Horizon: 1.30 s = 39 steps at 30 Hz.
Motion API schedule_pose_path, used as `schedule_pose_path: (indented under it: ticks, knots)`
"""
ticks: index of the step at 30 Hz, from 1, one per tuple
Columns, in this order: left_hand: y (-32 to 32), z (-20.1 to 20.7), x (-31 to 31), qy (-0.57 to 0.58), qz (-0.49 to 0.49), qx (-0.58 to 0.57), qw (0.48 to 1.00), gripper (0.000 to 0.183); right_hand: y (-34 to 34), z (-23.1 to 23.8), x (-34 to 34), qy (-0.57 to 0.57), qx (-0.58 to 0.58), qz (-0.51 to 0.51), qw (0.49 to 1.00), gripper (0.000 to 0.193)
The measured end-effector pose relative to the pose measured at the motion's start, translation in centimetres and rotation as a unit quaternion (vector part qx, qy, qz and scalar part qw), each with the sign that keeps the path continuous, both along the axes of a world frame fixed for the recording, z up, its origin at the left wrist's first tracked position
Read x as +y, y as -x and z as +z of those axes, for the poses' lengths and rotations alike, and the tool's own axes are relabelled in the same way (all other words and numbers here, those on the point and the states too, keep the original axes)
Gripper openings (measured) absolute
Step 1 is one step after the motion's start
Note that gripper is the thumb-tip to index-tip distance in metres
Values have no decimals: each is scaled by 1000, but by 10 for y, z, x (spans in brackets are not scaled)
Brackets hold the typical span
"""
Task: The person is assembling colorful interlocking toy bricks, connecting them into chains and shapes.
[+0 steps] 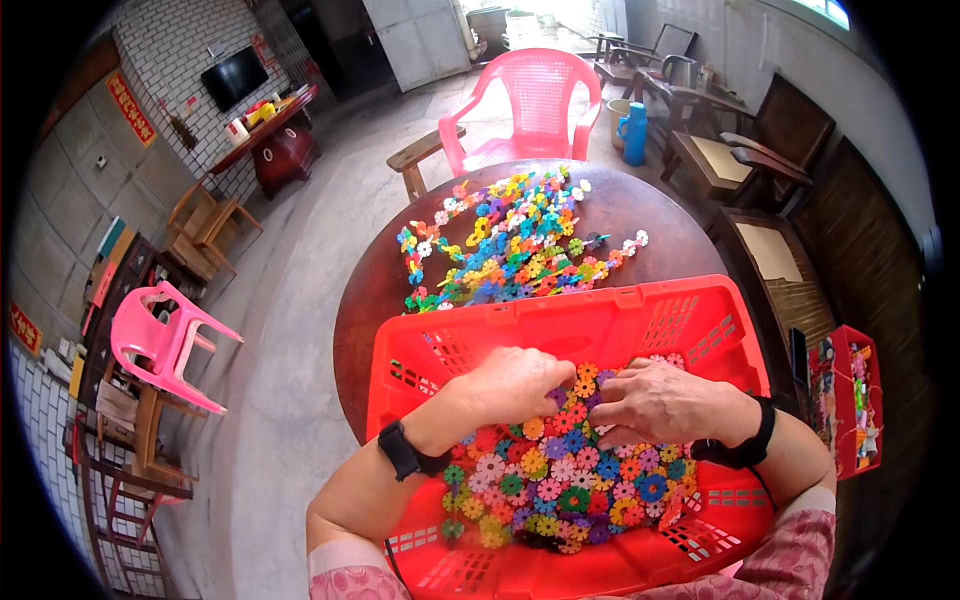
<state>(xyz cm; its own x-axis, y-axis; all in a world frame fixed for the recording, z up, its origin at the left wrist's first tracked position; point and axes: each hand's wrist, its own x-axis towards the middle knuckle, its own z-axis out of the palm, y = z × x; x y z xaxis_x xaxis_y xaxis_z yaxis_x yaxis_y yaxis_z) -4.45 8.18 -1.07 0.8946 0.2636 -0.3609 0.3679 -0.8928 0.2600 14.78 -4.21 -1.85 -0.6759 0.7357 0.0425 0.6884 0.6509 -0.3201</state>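
Note:
A red plastic basket (560, 318) with slotted sides stands in front of me, holding a thick layer of many-coloured interlocking flower discs (562, 468). Both hands are inside it, close together over the far part of the layer. My left hand (520, 385) is closed, thumb and fingers pinched on a flower disc near a purple piece. Opposite it, my right hand (655, 402) curls its fingers round a disc; the fingertips partly hide it. Beyond the basket, joined chains of the same discs (520, 245) lie heaped on the round brown table (362, 340).
A pink armchair (525, 110) and a wooden stool (420, 160) stand behind the table. On the right are a blue thermos (634, 133), wooden chairs (745, 140) and a smaller red basket (858, 400). A pink plastic chair (165, 335) is at left.

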Motion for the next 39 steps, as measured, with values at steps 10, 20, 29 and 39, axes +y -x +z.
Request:
schedule_pose_path:
  ticks: [10,20,29,39]
  knots:
    - [67,49,85,65,240,-360,899,22,-2,-13,6,51,-5,-5,999,32]
    - [135,-86,180,248,445,-297,807,33,4,-14,15,56,0,0,998,26]
    - [117,-127,138,-55,164,-297,939,45,5,-16,19,62,-7,-14,998,30]
    - [114,-114,141,-165,231,-230,931,45,-1,-17,17,67,5,-28,997,26]
